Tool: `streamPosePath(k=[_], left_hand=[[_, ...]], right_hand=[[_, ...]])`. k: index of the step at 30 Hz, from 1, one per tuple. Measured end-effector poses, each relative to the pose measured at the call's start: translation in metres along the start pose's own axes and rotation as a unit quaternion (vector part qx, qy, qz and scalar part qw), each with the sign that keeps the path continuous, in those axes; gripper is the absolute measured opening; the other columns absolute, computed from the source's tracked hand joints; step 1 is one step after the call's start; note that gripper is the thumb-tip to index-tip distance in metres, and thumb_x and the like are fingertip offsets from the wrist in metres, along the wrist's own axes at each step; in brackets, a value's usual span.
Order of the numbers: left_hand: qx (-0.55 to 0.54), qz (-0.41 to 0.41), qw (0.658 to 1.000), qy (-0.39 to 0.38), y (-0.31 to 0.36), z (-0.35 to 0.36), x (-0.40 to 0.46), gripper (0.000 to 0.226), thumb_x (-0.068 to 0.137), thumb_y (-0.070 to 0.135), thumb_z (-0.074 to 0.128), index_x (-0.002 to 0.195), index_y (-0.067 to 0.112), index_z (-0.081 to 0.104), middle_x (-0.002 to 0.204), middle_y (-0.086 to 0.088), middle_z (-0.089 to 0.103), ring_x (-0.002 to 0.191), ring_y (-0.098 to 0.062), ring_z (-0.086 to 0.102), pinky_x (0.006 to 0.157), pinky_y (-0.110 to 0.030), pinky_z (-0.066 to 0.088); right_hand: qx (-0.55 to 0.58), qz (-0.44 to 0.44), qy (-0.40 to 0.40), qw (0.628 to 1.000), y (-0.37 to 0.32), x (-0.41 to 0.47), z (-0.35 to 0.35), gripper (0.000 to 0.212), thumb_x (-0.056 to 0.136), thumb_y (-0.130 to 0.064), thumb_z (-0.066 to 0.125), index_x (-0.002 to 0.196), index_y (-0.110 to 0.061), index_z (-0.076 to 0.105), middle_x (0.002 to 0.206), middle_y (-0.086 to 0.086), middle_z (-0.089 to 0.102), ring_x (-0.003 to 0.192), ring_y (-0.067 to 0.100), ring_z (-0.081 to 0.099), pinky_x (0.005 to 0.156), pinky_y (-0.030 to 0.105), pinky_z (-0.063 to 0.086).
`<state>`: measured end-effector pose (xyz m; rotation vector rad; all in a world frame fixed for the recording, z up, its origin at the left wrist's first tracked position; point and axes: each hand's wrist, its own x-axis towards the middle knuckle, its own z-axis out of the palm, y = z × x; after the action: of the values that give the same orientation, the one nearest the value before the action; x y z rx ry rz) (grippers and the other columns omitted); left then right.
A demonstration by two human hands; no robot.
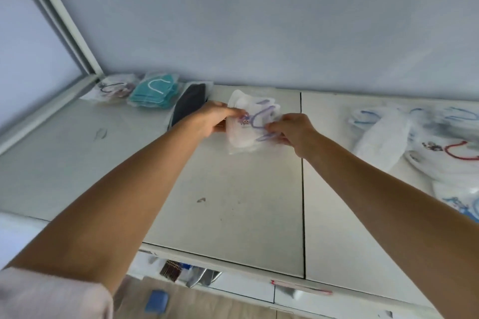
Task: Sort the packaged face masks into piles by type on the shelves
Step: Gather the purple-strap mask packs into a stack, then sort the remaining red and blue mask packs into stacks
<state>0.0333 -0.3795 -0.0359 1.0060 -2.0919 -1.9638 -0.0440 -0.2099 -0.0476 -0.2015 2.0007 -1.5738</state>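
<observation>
Holding one packaged white mask with purple ear loops (pixel 250 124) between them, both hands reach out over the white shelf top (pixel 228 202). The left hand (pixel 216 118) grips the packet's edge at 9 o'clock, thumb curled over its face beside a small printed cartoon figure; the right hand (pixel 293 129) pinches the edge at 3 o'clock with fingers bent round the wrapper. The packet sits just above centre of the view, at or just over the shelf; contact with the surface cannot be told. At 11 o'clock, along the back wall, three sorted lots lie in a row: a clear packet with dark loops (pixel 114 87) nearest the corner post, a teal mask pile (pixel 155 92) beside it, and a black mask packet (pixel 190 103) just left of the left hand. At 3 o'clock a loose, blurred heap of white packaged masks (pixel 420 137) with blue and red loops spreads toward the frame edge. A pale sleeve (pixel 51 295) shows at 7 o'clock
</observation>
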Motion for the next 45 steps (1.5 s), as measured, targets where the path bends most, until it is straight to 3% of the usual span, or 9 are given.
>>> streamPosePath(k=[4,10,12,15,19,23,30,34,45], left_hand=[[0.012,0.027,0.999,0.036,0.0,-0.003,0.05,0.047,0.072,0.009,0.081,0.112,-0.006,0.063,0.108,-0.017,0.068,0.09,-0.027,0.066,0.082,-0.036,0.056],[0.194,0.104,0.963,0.155,0.0,-0.018,0.111,0.057,0.07,0.032,0.082,0.112,-0.002,0.064,0.101,-0.009,0.068,0.087,-0.023,0.063,0.069,-0.03,0.051],[0.27,0.114,0.937,0.193,0.0,-0.022,0.119,0.063,0.071,0.039,0.079,0.119,0.002,0.061,0.116,-0.012,0.067,0.106,-0.028,0.063,0.085,-0.034,0.052],[0.333,0.124,0.912,0.206,-0.003,-0.021,0.121,0.07,0.075,0.04,0.075,0.127,0.001,0.05,0.13,-0.015,0.059,0.121,-0.031,0.054,0.096,-0.035,0.045],[0.392,0.157,0.879,0.222,-0.008,-0.015,0.113,0.059,0.086,0.036,0.064,0.129,0.001,0.044,0.131,-0.02,0.053,0.122,-0.035,0.049,0.095,-0.037,0.04],[0.445,0.2,0.842,0.23,0.001,-0.013,0.096,0.044,0.092,0.034,0.055,0.127,0.008,0.051,0.131,-0.015,0.048,0.119,-0.032,0.05,0.09,-0.041,0.043],[0.499,0.246,0.812,0.175,0.015,-0.005,0.029,0.031,0.093,0.034,0.05,0.115,0.02,0.066,0.12,-0.007,0.065,0.111,-0.029,0.059,0.09,-0.034,0.045],[0.517,0.261,0.802,0.145,0.015,0.005,-0.021,0.026,0.091,0.036,0.049,0.103,0.025,0.069,0.111,-0.002,0.069,0.101,-0.027,0.063,0.084,-0.033,0.05],[0.49,0.28,0.811,0.155,0.041,0.056,-0.139,0.017,0.09,0.032,0.052,0.092,0.027,0.068,0.103,0.006,0.069,0.099,-0.019,0.065,0.079,-0.028,0.047]], right_hand=[[-0.02,-0.005,0.042,0.999,-0.006,0.04,0.015,0.024,0.07,-0.008,0.081,0.07,-0.013,0.058,0.07,0.005,0.059,0.063,0.02,0.062,0.071,0.031,0.057],[0.009,-0.019,0.066,0.998,-0.014,0.086,0.035,0.036,0.071,-0.006,0.081,0.103,-0.006,0.064,0.089,0.011,0.066,0.075,0.024,0.062,0.087,0.037,0.056],[0.01,-0.013,0.052,0.999,-0.015,0.092,0.037,0.055,0.073,-0.002,0.078,0.124,-0.002,0.056,0.11,0.014,0.064,0.081,0.024,0.064,0.09,0.035,0.055],[-0.019,-0.008,0.043,0.999,-0.013,0.094,0.036,0.064,0.073,0.0,0.075,0.132,-0.008,0.052,0.12,0.013,0.061,0.093,0.027,0.068,0.093,0.036,0.053],[-0.058,-0.03,0.03,0.997,-0.013,0.082,0.027,0.053,0.076,-0.006,0.072,0.126,-0.013,0.057,0.117,0.012,0.063,0.101,0.027,0.066,0.094,0.038,0.053],[-0.191,-0.099,0.054,0.975,-0.02,0.061,0.011,0.043,0.084,-0.016,0.063,0.126,-0.019,0.059,0.123,0.003,0.061,0.104,0.019,0.058,0.095,0.035,0.05],[-0.506,-0.16,0.054,0.846,-0.022,0.014,-0.035,0.037,0.09,-0.028,0.052,0.127,-0.024,0.056,0.13,0.001,0.057,0.118,0.022,0.053,0.092,0.031,0.042],[-0.541,-0.171,0.049,0.822,-0.022,-0.015,-0.065,0.033,0.092,-0.032,0.051,0.123,-0.024,0.058,0.131,0.001,0.054,0.12,0.023,0.051,0.093,0.033,0.041],[-0.504,-0.194,0.07,0.839,-0.032,-0.1,-0.159,0.029,0.091,-0.031,0.053,0.118,-0.025,0.06,0.127,-0.001,0.056,0.116,0.02,0.053,0.095,0.032,0.044]])
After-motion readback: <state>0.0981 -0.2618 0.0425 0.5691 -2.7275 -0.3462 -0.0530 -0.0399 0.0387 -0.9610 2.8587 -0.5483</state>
